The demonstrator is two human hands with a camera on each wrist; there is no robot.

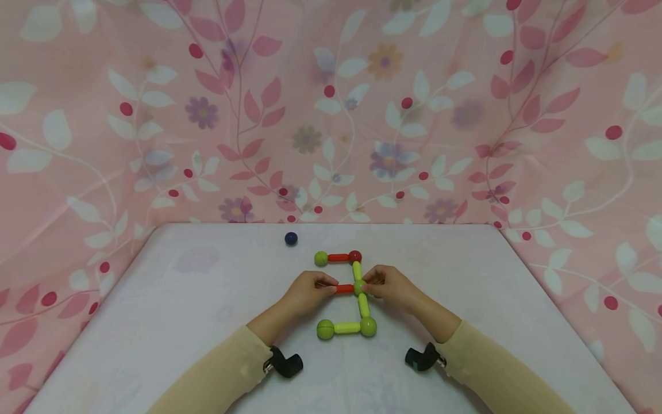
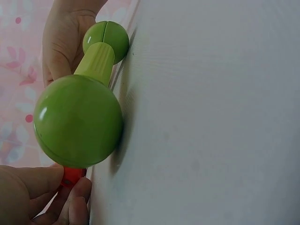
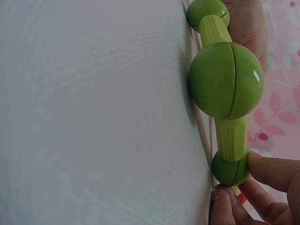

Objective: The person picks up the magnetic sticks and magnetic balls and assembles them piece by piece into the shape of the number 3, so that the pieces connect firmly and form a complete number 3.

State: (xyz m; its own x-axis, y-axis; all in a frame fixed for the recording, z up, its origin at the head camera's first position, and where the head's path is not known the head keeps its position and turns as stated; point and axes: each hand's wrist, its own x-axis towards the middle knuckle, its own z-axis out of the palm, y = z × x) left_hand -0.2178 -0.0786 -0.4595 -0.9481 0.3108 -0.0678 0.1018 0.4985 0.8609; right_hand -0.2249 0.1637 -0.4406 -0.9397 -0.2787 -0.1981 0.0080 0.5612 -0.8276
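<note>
A figure of balls and rods lies on the table, shaped like an E facing left. My left hand [image 1: 310, 292] pinches the outer end of the middle red rod [image 1: 343, 289]; in the left wrist view that rod's tip shows between thumb and fingers. The rod's other end meets the middle green ball [image 1: 359, 287], which my right hand [image 1: 390, 286] grips between thumb and fingers. Yellow-green rods run from this ball to a dark red ball [image 1: 354, 257] above and a green corner ball [image 3: 226, 80] below. Another red rod [image 1: 338, 257] joins the dark red ball to a green ball [image 1: 321, 258].
At the near side, a yellow-green rod [image 1: 347, 328] links the corner ball to a green end ball [image 1: 325, 329]. A dark blue ball [image 1: 291, 238] sits apart near the far edge of the white table [image 1: 207, 322]. Floral cloth [image 1: 331, 115] hangs behind.
</note>
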